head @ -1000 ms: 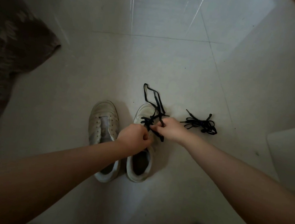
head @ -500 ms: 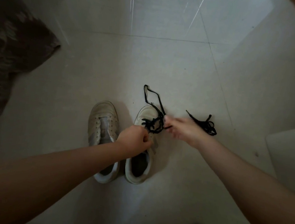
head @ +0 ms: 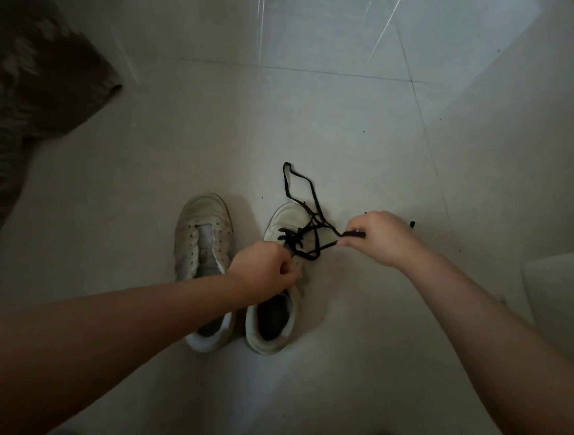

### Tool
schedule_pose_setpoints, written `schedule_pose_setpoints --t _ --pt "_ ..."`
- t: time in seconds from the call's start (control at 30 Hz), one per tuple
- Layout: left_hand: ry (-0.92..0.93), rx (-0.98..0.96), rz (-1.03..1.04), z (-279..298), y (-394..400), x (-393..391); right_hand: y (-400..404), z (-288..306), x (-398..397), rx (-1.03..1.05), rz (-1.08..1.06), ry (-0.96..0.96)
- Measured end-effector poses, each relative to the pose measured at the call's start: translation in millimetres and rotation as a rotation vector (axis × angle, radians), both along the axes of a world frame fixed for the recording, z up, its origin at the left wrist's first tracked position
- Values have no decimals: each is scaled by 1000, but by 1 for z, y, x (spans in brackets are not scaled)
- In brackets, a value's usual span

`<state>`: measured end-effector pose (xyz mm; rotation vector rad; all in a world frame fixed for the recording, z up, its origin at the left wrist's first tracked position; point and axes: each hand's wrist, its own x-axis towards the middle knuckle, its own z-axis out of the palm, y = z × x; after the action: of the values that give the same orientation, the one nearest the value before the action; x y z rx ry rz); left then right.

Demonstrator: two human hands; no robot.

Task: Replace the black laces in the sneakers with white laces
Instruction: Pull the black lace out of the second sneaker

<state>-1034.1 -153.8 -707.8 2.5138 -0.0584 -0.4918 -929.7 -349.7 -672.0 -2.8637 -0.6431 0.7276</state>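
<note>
Two white sneakers stand side by side on the floor, toes pointing away from me. The left sneaker (head: 204,241) has bare eyelets and no lace. The right sneaker (head: 287,220) still carries a black lace (head: 307,219) in its front eyelets, with a long loop trailing onto the floor beyond the toe. My left hand (head: 262,268) is curled over the right sneaker's tongue and grips its upper. My right hand (head: 377,236) is to the right of the shoe and pinches the black lace, pulled out sideways. A second black lace lies behind my right hand, only its tip (head: 412,223) showing.
The floor (head: 287,114) is pale glossy tile. A dark patterned cloth (head: 24,93) fills the left edge. A white object (head: 565,290) sits at the right edge. A brown strip shows in the top right corner.
My right hand has moved right, away from the shoe, drawing the black lace out with it and covering the loose lace on the floor. My left hand has stayed on the right sneaker.
</note>
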Motion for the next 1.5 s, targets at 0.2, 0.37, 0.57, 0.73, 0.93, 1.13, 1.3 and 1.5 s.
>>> schedule_pose_setpoints --t 0.2,0.37,0.57,0.73,0.93,1.13,1.3,1.5 --pt "8 -4 2 0 1 0 -20 6 14 -58 -252 -387" --pt "15 10 16 1 0 0 -24 -3 16 90 -393 -37" --pt "17 10 23 -1 0 0 18 -12 -23 208 197 -152" --pt "21 1 13 0 0 1 33 -29 -34 214 261 -86" --pt "17 2 8 0 1 1 15 -32 -12 428 -179 -111" --pt "-2 -11 20 1 -1 1 1 -31 -12 357 -472 -20" --pt "5 -8 18 -1 0 2 30 -31 -32 285 118 -80" --pt "-5 -18 11 -2 1 2 34 -36 -36 274 357 -328"
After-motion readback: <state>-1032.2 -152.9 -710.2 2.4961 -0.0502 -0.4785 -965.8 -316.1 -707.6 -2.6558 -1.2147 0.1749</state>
